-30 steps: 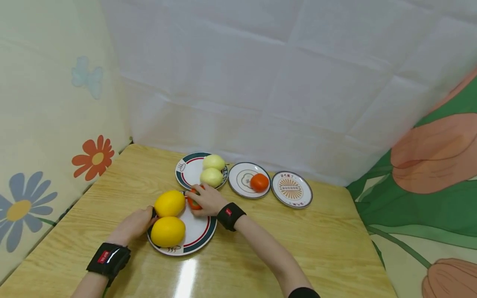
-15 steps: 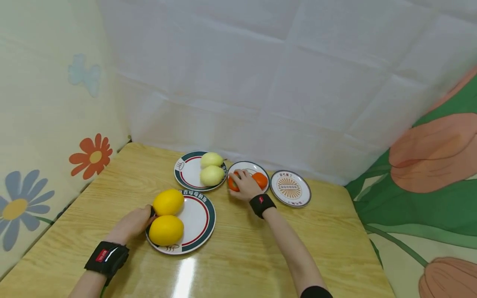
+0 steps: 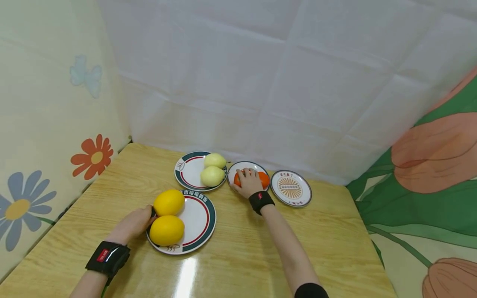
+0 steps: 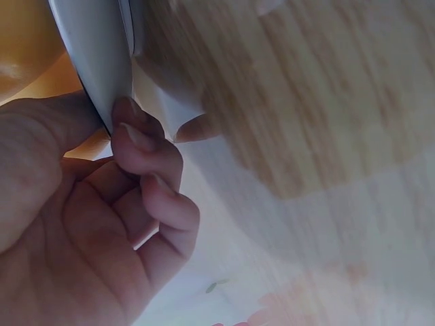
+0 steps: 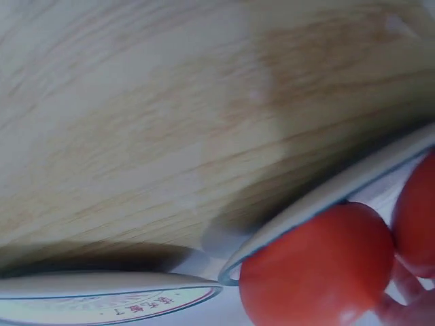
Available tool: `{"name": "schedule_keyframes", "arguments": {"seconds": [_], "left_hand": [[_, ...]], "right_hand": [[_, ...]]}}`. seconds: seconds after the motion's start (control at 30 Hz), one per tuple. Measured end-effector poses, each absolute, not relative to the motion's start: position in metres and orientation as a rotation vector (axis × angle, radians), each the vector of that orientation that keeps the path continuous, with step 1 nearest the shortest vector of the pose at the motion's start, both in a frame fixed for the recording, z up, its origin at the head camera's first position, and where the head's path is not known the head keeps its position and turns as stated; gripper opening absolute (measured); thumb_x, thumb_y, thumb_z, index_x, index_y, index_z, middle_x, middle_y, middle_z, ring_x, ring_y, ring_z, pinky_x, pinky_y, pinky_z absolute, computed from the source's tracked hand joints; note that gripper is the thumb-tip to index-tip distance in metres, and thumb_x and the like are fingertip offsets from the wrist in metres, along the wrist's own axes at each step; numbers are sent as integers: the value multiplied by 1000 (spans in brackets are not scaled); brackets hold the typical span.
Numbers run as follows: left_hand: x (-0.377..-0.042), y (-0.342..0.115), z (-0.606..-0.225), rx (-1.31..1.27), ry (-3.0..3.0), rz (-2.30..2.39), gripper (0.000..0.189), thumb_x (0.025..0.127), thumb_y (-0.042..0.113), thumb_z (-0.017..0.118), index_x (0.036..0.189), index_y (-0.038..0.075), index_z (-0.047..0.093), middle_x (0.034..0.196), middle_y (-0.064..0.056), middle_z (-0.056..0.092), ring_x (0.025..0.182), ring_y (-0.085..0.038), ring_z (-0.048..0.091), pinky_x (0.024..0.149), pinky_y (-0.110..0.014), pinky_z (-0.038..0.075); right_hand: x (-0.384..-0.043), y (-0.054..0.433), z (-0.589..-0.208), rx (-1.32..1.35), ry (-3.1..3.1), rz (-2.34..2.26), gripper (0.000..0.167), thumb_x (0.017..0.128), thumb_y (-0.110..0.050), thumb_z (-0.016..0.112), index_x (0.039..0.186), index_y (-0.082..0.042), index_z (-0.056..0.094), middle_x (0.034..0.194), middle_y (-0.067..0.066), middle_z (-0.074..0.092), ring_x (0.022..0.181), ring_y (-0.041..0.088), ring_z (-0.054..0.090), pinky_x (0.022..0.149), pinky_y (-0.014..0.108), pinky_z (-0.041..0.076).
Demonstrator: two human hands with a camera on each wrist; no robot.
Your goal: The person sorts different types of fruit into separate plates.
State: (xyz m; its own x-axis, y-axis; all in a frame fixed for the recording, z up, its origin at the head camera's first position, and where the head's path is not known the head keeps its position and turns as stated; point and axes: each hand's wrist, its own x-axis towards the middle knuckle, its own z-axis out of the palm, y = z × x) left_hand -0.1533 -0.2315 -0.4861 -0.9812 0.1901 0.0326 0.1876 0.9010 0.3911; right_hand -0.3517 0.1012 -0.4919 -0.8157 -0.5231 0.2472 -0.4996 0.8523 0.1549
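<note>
My left hand pinches the rim of the large green-banded plate, and the left wrist view shows curled fingers under its edge. Two big yellow oval fruits rest on that plate, close to the hand. At the small white plate, my right hand grips the left of two red tomatoes from above, hiding most of it. The other tomato sits right beside it on the plate. In the right wrist view, fingertips show behind the tomatoes.
A second green-banded plate at the back holds two pale yellow-green round fruits. To the right of the tomato plate lies a small plate with a sunburst print. A white cloth hangs behind the wooden table.
My right hand has carried a tomato from the large plate rightward to the small plate, beside the other tomato. The left hand has stayed at the large plate's rim.
</note>
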Motion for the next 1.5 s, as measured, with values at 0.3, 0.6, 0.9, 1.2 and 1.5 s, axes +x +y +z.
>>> {"name": "schedule_keyframes", "arguments": {"seconds": [0.3,0.6,0.9,1.2,1.5], "left_hand": [[-160,-235,-484,244,2984,650,21,93,11,53,97,-9,51,73,-8,49,65,-21,47,58,-33,38],[-136,-216,-448,199,3106,718,57,90,44,60,118,-5,56,111,-25,59,90,-35,59,80,-54,50],[-126,-190,-456,305,2940,887,89,57,39,88,126,0,48,120,-28,48,93,-31,56,87,-58,47],[-145,-138,-430,355,3133,977,83,58,44,87,120,-2,58,106,-20,61,88,-29,56,77,-46,52],[-154,-100,-424,278,3011,1143,68,67,37,83,114,-6,59,99,-16,66,83,-23,58,72,-36,49]], "right_hand": [[-335,83,-466,894,-2784,43,67,89,-54,55,142,-16,41,142,15,40,133,35,36,111,53,29],[-303,91,-464,999,-2724,-73,63,90,-51,55,143,-18,40,144,14,39,133,35,36,111,49,31],[-276,105,-452,1149,-2708,-29,70,86,-50,62,145,-20,38,145,12,38,133,35,37,107,50,37],[-210,71,-412,1569,-2442,-50,96,73,-68,65,149,-23,27,149,9,35,132,28,40,107,43,38],[-196,66,-431,1466,-2408,-76,95,73,-51,76,147,-17,28,139,9,46,121,27,49,92,37,51]]}}
